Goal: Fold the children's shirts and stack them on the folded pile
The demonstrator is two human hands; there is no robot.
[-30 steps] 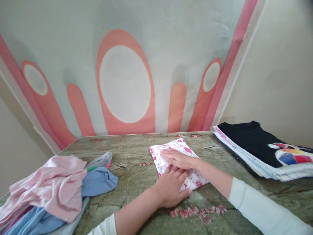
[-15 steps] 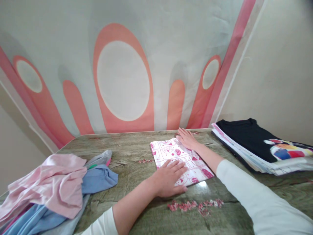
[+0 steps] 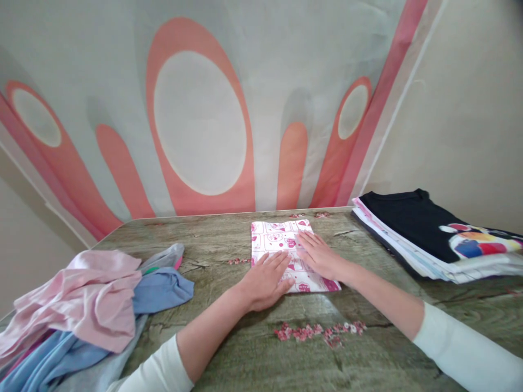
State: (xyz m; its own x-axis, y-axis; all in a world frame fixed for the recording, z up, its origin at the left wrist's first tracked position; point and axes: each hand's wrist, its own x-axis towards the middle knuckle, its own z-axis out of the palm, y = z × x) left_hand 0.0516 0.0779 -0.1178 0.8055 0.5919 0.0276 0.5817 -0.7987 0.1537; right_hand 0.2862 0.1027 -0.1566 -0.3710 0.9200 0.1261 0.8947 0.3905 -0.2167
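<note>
A white garment with a pink cartoon print (image 3: pixel 274 238) lies folded into a flat, roughly rectangular bundle at the middle of the table. My left hand (image 3: pixel 267 280) rests palm down over its near left part, fingers stretched out. On its right side lies my right hand (image 3: pixel 321 255), flat too, with the fingers pointing toward the upper left. The two hands are close together but apart. Parts of the print are hidden beneath them.
A loose heap of clothes, with a pink garment (image 3: pixel 93 294) and a blue garment (image 3: pixel 163 291), covers the table's left side. Folded clothes with a black T-shirt (image 3: pixel 404 220) on top are stacked at the right. The wood-patterned table (image 3: pixel 229 359) meets a wall behind.
My right hand has slid nearer along the printed garment, from its far corner to its right side. My left hand has shifted slightly left and away. The garment has turned a little straighter.
</note>
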